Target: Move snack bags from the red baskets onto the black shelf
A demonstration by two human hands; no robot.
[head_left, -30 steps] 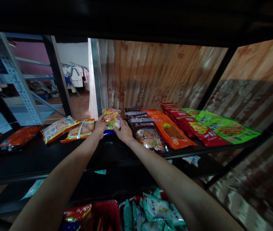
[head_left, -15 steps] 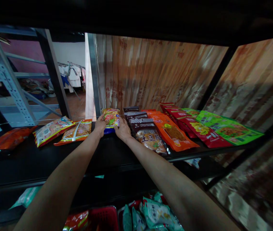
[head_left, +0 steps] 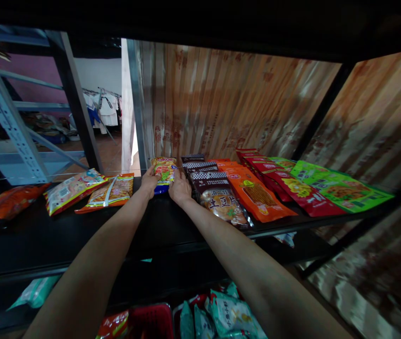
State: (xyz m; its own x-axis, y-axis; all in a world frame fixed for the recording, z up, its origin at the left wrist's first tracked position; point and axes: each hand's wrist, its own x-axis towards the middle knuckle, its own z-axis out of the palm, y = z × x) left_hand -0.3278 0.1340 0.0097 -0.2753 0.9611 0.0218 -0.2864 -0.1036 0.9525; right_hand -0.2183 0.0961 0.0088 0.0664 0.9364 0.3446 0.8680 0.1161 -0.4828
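Both my arms reach onto a black shelf (head_left: 80,235). My left hand (head_left: 149,182) grips the left edge of a yellow snack bag (head_left: 165,170) with a blue bottom, and my right hand (head_left: 180,188) holds its right edge. The bag lies flat near the back of the shelf, just left of a row of brown snack bags (head_left: 217,197). The fingers of both hands are curled on the bag.
Orange (head_left: 257,195), red (head_left: 292,186) and green (head_left: 341,188) packets lie in rows to the right. Yellow-orange packets (head_left: 90,190) and a red-orange one (head_left: 5,205) lie to the left. A red basket (head_left: 151,320) and teal bags (head_left: 228,315) sit below. A curtain hangs behind.
The view has shifted slightly; both hands stay on the yellow bag, which has slid a little farther back on the shelf.
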